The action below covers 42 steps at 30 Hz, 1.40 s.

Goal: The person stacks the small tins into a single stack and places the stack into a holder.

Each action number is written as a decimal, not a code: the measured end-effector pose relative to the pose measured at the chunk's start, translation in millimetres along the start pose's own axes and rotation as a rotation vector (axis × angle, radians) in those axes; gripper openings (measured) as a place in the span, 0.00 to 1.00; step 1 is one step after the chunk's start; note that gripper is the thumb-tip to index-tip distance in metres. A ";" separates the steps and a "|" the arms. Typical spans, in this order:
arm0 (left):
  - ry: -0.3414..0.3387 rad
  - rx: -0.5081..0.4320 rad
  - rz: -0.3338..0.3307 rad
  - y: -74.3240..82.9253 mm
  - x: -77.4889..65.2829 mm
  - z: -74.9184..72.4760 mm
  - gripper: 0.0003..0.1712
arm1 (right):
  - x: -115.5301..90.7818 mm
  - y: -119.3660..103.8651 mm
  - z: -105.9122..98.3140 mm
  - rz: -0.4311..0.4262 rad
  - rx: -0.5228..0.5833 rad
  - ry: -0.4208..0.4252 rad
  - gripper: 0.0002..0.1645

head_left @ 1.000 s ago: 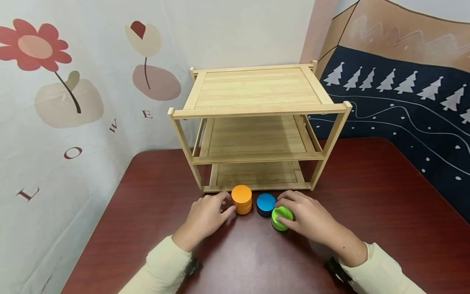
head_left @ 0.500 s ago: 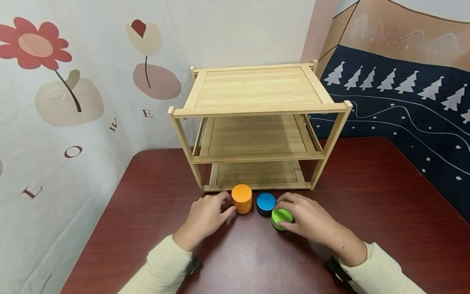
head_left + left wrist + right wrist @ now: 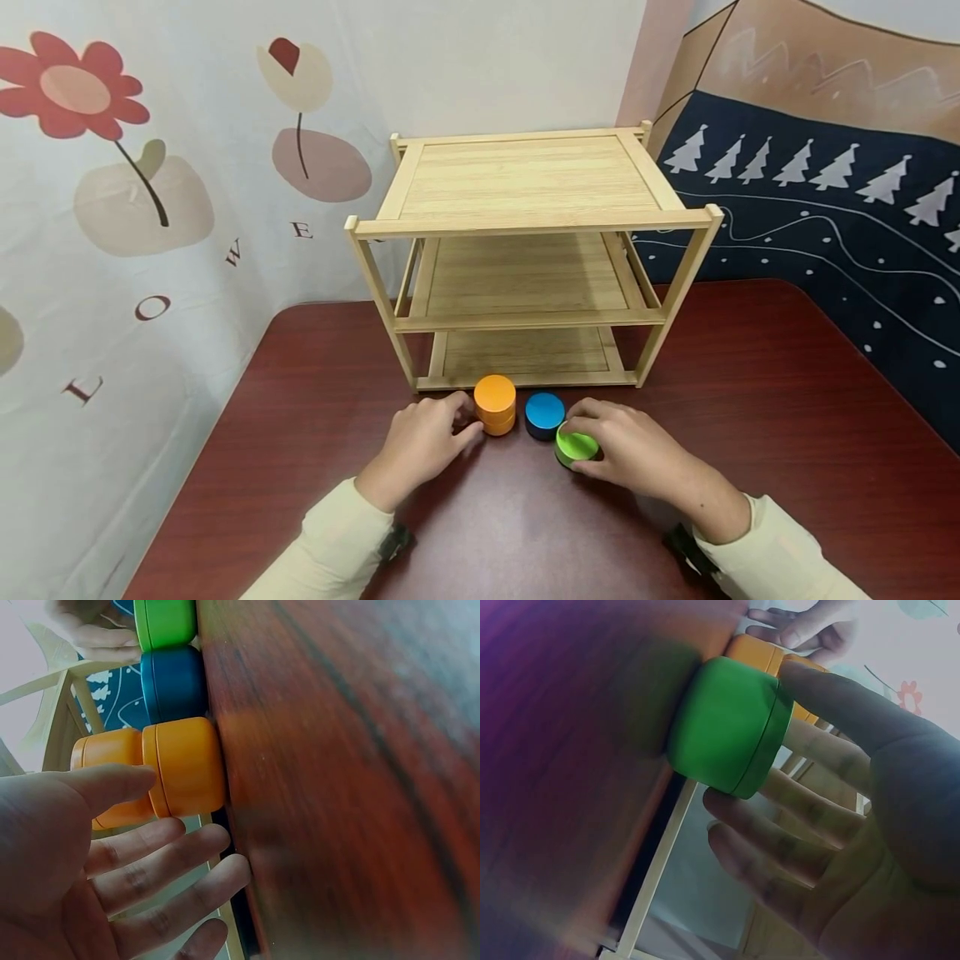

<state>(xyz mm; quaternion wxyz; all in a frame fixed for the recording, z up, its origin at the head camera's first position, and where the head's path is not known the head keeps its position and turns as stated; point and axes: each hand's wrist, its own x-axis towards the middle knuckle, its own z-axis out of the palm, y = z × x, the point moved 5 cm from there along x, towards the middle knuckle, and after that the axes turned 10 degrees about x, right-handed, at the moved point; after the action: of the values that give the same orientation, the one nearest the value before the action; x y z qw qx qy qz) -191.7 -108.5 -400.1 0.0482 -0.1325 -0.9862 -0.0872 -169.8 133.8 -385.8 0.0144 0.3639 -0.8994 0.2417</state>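
The person's right hand (image 3: 633, 442) has thumb and fingers bent round the green container (image 3: 576, 448), which stands upright on the table (image 3: 480, 533); how firm this hold is, I can't tell. The left hand (image 3: 422, 437) is well apart from it, w/ relaxed fingers beside the orange stack (image 3: 495, 404) (i.e. two pieces one upon the other), thumb at or nearly at its side, not clamped on it. Btwn. green and orange stands the blue container (image 3: 544, 411); all are just in front of the wooden rack (image 3: 525, 179).

Prob. the step in hand is arranging or taking hold of the green one. Next move, IMO, calls for a sure grip there and care w/ the blue neighbour, b/c it's so close. Left fingers should be gentle, otherwise the stack's upper piece may slip.
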 end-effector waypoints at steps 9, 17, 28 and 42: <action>0.006 0.018 0.004 0.1 -0.2 0.6 0.12 | -0.7 1.0 1.5 0.022 0.018 -0.025 0.21; 0.012 0.029 0.005 0.6 0.0 0.0 0.13 | -1.2 1.2 1.4 0.016 0.028 -0.035 0.20; 0.002 0.027 0.001 0.4 -0.6 0.8 0.13 | -2.0 -1.3 -2.1 -0.015 0.003 -0.028 0.21; -0.005 0.039 0.001 1.4 -1.7 0.4 0.15 | -3.5 -9.7 -12.3 -0.038 0.017 0.039 0.20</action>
<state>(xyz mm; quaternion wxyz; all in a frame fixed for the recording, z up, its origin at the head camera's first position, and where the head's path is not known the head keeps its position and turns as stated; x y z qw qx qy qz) -189.8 -107.6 -400.5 0.0484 -0.1321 -0.9877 -0.0678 -162.7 135.6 -371.5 0.0334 0.3763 -0.8898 0.2561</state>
